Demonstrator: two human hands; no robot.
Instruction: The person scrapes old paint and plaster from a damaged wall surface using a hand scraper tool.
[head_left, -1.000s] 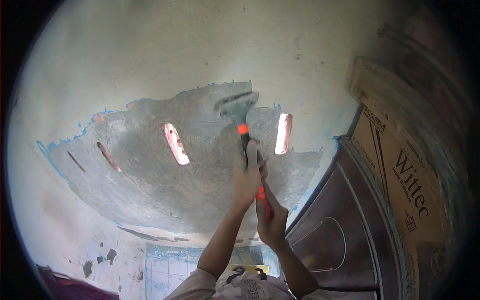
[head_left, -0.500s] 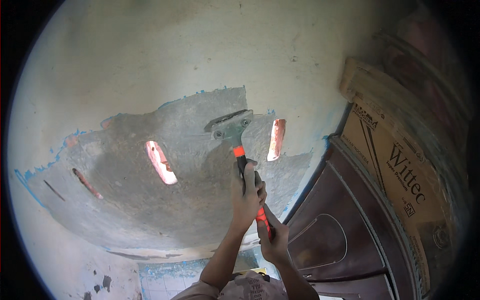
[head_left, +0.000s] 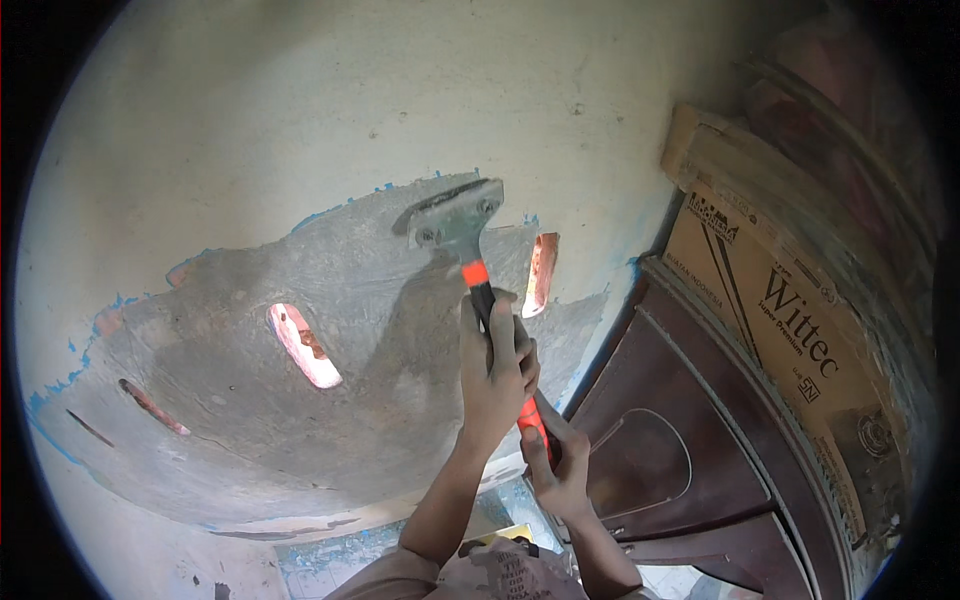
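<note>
While left hand (head_left: 495, 362) and right hand (head_left: 562, 475) grip its handle (head_left: 531, 417), the scraper (head_left: 456, 218) now sits higher on the grey patch (head_left: 225, 345), closer to the paint edge (head_left: 388, 187), apparently suiting scraping there.

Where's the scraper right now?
The scraper is near centre in the head view, in the left hand and right hand, its metal head left of the rightmost slot.

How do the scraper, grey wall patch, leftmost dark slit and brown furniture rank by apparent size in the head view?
1. Grey wall patch, largest
2. Brown furniture
3. Scraper
4. Leftmost dark slit, smallest
</note>
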